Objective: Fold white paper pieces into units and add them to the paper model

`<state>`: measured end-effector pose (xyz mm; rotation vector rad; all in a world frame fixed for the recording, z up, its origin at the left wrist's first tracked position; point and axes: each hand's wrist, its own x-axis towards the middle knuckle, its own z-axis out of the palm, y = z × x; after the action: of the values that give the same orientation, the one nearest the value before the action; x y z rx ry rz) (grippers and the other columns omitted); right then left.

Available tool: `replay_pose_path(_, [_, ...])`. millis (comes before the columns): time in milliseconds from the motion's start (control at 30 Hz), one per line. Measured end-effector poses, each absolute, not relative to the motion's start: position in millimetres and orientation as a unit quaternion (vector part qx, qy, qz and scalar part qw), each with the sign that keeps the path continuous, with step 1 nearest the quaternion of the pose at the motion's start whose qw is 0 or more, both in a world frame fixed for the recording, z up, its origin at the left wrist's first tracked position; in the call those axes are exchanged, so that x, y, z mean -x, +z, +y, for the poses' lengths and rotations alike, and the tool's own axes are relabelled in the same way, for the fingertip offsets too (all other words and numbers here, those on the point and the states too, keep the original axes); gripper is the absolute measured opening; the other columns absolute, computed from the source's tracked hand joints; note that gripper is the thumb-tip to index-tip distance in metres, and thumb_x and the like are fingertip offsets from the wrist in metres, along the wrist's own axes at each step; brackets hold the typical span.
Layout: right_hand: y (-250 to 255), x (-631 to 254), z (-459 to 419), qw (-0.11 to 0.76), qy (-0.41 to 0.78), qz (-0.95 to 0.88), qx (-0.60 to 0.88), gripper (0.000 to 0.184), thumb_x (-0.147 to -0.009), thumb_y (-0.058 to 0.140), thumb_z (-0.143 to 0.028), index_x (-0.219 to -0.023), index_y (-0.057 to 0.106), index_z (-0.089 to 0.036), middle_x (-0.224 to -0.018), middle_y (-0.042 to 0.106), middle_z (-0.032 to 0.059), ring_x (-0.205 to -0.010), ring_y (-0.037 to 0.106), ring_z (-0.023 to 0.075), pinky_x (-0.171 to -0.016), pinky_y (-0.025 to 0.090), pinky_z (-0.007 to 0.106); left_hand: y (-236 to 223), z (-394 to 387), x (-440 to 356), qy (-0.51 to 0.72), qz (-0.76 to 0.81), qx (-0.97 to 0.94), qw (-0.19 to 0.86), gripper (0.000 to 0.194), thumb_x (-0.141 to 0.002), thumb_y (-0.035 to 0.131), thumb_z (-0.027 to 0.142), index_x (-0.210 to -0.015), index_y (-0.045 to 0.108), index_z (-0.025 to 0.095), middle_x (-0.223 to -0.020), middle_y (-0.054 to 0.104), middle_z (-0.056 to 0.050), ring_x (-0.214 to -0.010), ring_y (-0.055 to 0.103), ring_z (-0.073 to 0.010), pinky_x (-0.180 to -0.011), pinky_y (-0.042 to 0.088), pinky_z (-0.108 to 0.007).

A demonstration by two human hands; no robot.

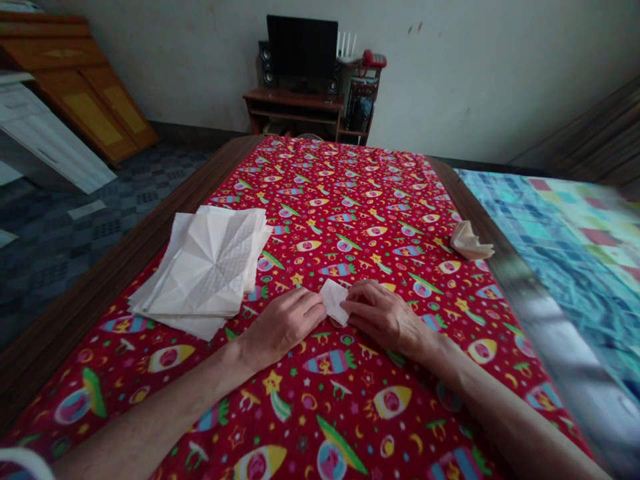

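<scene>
A small folded white paper (334, 300) lies on the red patterned tablecloth (350, 200) between my hands. My left hand (283, 323) rests on the cloth with its fingers curled and pinching the paper's left edge. On the other side, my right hand (385, 315) presses its fingertips on the paper's right edge, fingers together. A stack of creased white paper sheets (205, 267) lies just left of my left hand.
A folded cream paper piece (470, 241) sits near the table's right edge. A bed with a blue checked cover (565, 247) runs along the right. At the back stands a desk with a monitor (301, 47), and wooden cabinets (85, 87) stand at left.
</scene>
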<state>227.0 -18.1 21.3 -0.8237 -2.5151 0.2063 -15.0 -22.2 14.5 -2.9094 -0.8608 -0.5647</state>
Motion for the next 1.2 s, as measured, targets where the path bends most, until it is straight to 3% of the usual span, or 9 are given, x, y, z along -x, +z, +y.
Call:
replay_pose_path(133, [17.4,-224.9,-16.7,0.277,0.131,-0.886,0.347,0.016,-0.093,0.050,-0.025,-0.091,0.065,-0.018,-0.088,0.059,0.0062,-0.080,0.054,0.0148,-0.068,0.046,0.027,10.7,-22.2,10.5,-0.257,-0.336,0.904,-0.064,0.011,-0.094,0.045,0.015,-0.091,0.056,0.015,-0.092,0.058,-0.004,-0.090,0.055,-0.0166,-0.082,0.049,-0.030])
replay_pose_path(267, [18.7,-218.1,-16.2,0.256,0.138,-0.863,0.413,0.024,-0.095,0.044,-0.028,-0.086,0.063,-0.017,-0.081,0.056,0.0046,-0.072,0.051,0.0126,-0.062,0.040,0.024,6.8,-20.8,5.0,-0.294,-0.389,0.867,-0.105,0.011,-0.092,0.047,0.014,-0.083,0.053,0.016,-0.086,0.056,-0.003,-0.081,0.055,-0.0151,-0.074,0.049,-0.028])
replay_pose_path(567, [23.7,-202.4,-7.4,0.109,0.003,-0.865,0.490,0.032,-0.097,0.039,-0.032,-0.078,0.059,-0.016,-0.075,0.056,0.0023,-0.062,0.047,0.0117,-0.051,0.020,0.026,16.1,-18.9,-1.8,-0.153,-0.494,0.856,-0.001,0.016,-0.093,0.045,0.020,-0.080,0.054,0.016,-0.083,0.056,-0.005,-0.079,0.056,-0.0193,-0.073,0.049,-0.032])
replay_pose_path(900, [34.7,-194.4,4.1,-0.040,-0.024,-0.872,0.488,0.041,-0.100,0.025,-0.035,-0.091,0.060,-0.016,-0.080,0.062,0.0058,-0.057,0.049,0.0139,-0.050,0.013,0.029,19.3,-13.3,-1.9,-0.071,-0.478,0.873,0.064,0.026,-0.097,0.033,0.021,-0.087,0.057,0.015,-0.086,0.058,-0.008,-0.081,0.059,-0.0213,-0.075,0.045,-0.035])
replay_pose_path(1200, [38.2,-194.1,3.8,-0.065,-0.025,-0.878,0.473,0.037,-0.100,0.023,-0.030,-0.098,0.058,-0.018,-0.087,0.064,0.0068,-0.061,0.055,0.0149,-0.049,0.013,0.029,23.8,-11.6,-1.4,-0.076,-0.479,0.873,0.058,0.023,-0.097,0.037,0.024,-0.085,0.056,0.018,-0.081,0.058,-0.004,-0.074,0.058,-0.0199,-0.068,0.045,-0.034])
